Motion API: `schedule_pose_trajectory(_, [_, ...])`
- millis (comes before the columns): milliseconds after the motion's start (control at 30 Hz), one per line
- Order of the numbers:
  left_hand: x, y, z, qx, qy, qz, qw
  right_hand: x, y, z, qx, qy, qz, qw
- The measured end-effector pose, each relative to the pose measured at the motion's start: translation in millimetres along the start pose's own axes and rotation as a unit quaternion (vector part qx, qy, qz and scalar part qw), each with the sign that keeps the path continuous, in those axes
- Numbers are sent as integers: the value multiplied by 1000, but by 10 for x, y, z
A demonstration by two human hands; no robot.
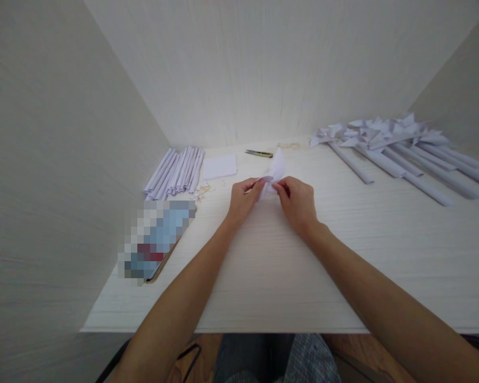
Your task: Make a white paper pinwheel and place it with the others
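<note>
- I am holding a small folded piece of white paper [274,173] just above the white table [287,276], near its middle and toward the back wall; its pointed tip is sticking up and away from me.
- My left hand [244,198] is pinching the paper's near left edge between thumb and fingertips.
- My right hand [298,202] is pinching the near right edge the same way, fingers curled in, so the two hands are almost meeting on the paper.
- A flat white sheet [219,166] is lying just behind my left hand, with a bundle of rolled paper tubes [176,172] beside it at the left wall.
- A small cutter [259,153] is resting near the back wall.
- A blurred-out phone [156,239] is lying at the left.
- Long paper tubes with folded tips [395,154] are spreading across the far right.
</note>
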State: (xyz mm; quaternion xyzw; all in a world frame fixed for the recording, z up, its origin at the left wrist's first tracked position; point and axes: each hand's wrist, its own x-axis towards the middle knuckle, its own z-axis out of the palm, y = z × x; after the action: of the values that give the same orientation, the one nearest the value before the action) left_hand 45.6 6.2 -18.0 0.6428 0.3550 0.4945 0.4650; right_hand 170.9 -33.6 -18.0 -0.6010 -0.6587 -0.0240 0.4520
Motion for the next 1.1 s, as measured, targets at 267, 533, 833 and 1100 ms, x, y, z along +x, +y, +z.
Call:
schedule_pose_trajectory(267, [-3, -1, 5, -9, 7, -14, 1000, -3, 6, 3, -13, 1, -1, 1000])
schedule_pose_trajectory(533, [3, -5, 13, -10, 24, -26, 999, -1, 4, 4, -6, -4, -14, 1000])
schedule_pose_trajectory(833, [-22, 68, 16, 55, 40, 29, 997, 4, -11, 0, -6, -23, -15, 1000])
schedule_pose_trajectory(1100, [-24, 79, 15, 51, 21, 41, 998, 7, -14, -5, -15, -27, -1, 1000])
